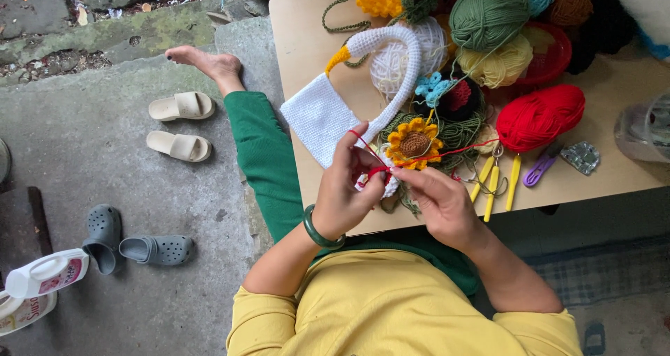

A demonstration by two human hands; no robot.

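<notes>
Red yarn strand [447,152] runs from the centre of the frame rightward to the bright red ball of yarn [539,117] resting on the light wooden tabletop [303,42] at right of centre. Left hand [345,188], wearing a dark green bangle [319,232] at the wrist, is positioned at frame centre with its fingers curled and pressed onto a small red crochet piece [379,170]; a loop of the strand passes over its index finger. Right hand [440,201], just right of the left hand, has thumb and forefinger pressed together, pinching the strand next to the red crochet piece; whether it also holds a hook cannot be told. Directly above the hands lies a crocheted sunflower with yellow petals and a brown centre [414,142]. A white crocheted swan with an orange beak [342,98] lies at upper centre, its flat body overhanging the table edge. Further yarn balls occupy the upper right: a green ball [488,12], a pale yellow ball [497,64] and a white ball [391,63]. Yellow-handled tools [495,181] and purple thread snips [541,167] lie right of the hands. On the concrete floor at left are beige slides [180,125], grey clogs [132,243] and a white plastic bottle [47,272].
</notes>
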